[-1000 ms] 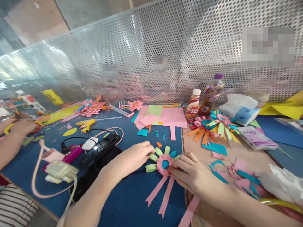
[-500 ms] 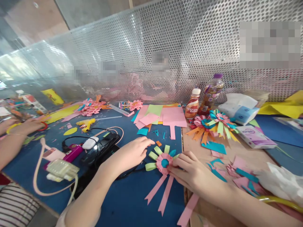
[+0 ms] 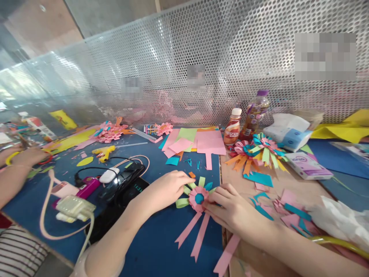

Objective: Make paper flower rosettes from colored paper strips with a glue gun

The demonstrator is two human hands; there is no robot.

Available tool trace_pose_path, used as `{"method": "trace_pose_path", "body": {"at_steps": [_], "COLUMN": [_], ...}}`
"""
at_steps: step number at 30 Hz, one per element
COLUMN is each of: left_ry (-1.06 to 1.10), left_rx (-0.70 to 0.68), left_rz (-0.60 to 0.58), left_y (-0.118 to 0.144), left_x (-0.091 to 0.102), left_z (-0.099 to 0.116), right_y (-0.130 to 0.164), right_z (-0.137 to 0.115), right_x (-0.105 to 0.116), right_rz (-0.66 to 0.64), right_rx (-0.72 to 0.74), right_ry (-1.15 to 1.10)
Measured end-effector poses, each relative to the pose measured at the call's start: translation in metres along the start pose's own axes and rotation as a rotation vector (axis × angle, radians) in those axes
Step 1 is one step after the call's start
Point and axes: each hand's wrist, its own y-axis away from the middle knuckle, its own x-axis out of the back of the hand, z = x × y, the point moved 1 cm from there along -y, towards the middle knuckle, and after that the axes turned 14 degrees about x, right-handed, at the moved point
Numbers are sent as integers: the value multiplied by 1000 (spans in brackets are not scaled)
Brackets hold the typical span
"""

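Note:
A paper rosette point(image 3: 198, 199) lies on the blue tabletop in front of me. It has a pink pleated ring, a blue centre, light green loops, a blue tip at the top and pink notched tails below. My right hand point(image 3: 232, 206) grips its right edge, with the fingertips partly hidden from view. From the upper left, my left hand point(image 3: 172, 188) reaches over the green loops; its index finger is stretched out and its thumb apart, close to a loop between them. Whether it touches the loop I cannot tell. A small orange paper piece point(image 3: 191, 175) lies by its index fingertip.
Coloured paper sheets point(image 3: 211, 142) lie behind the rosette. Finished rosettes point(image 3: 266, 148), a coffee bottle point(image 3: 233, 129) and a tissue pack point(image 3: 288, 132) stand right. Left are a yellow glue gun point(image 3: 104, 153), cables and a power bank point(image 3: 88, 186). Another person's hand point(image 3: 29, 157) holds scissors.
My left hand has moved slightly right and down, its fingers now over the rosette's upper left loops. My right hand stays on the rosette's edge. The view has shifted slightly.

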Motion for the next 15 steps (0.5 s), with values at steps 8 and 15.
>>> {"method": "trace_pose_path", "body": {"at_steps": [8,15], "left_ry": [-23,-74], "left_rx": [1,-39], "left_rz": [24,18], "left_y": [-2,-14], "left_x": [-1,5], "left_z": [4,4], "right_y": [-1,-2], "right_z": [0,0], "right_x": [4,5], "right_rz": [-13,-9], "right_rx": [8,11], "right_ry": [-8,-10]}}
